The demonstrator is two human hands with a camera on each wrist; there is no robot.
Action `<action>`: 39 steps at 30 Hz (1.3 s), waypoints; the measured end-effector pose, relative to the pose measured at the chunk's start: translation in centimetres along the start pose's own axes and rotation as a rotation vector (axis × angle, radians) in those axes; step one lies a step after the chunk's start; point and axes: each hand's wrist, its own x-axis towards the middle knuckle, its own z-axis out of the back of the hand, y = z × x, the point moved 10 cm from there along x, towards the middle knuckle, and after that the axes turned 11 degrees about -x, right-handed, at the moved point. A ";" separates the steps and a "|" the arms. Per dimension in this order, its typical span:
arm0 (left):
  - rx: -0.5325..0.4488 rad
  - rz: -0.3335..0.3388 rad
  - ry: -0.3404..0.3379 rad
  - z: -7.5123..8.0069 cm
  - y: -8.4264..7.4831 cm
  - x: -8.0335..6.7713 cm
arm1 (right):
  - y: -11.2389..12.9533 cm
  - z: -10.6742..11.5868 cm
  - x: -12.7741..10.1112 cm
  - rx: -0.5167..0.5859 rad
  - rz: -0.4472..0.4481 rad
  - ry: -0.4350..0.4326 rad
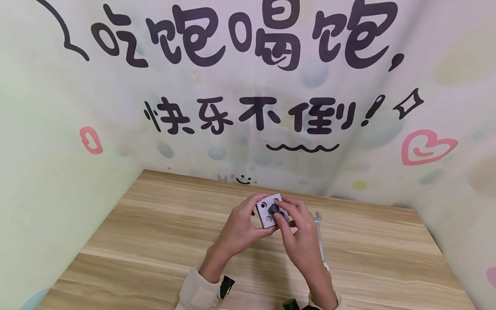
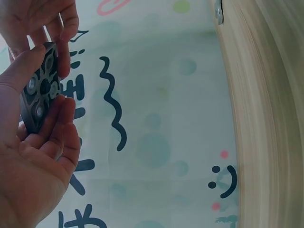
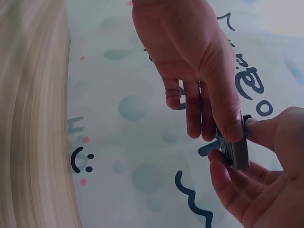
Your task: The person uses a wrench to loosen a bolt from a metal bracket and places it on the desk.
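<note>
Evidently rigid and fairly heavy, the block is gripped edgewise by the left hand while the right hand pinches its knob.

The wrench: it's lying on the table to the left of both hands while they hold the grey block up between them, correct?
Not quite. The wrench lies on the table to the right of the hands, partly hidden behind the right hand, as the head view shows. The rest holds: the left hand and the right hand hold the grey block up between them.
</note>
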 end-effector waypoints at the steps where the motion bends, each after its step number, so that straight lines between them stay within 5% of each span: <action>1: 0.002 0.001 -0.001 0.0 0.0 0.0 | 0.0 0.0 0.0 0.005 -0.004 0.004; 18: 0.005 0.008 0.012 -0.3 -0.1 -0.1 | -0.8 0.1 -0.2 0.022 -0.114 -0.037; 39: 0.024 -0.009 0.005 -0.1 -0.2 -0.1 | -0.2 0.1 -0.2 -0.001 -0.047 -0.037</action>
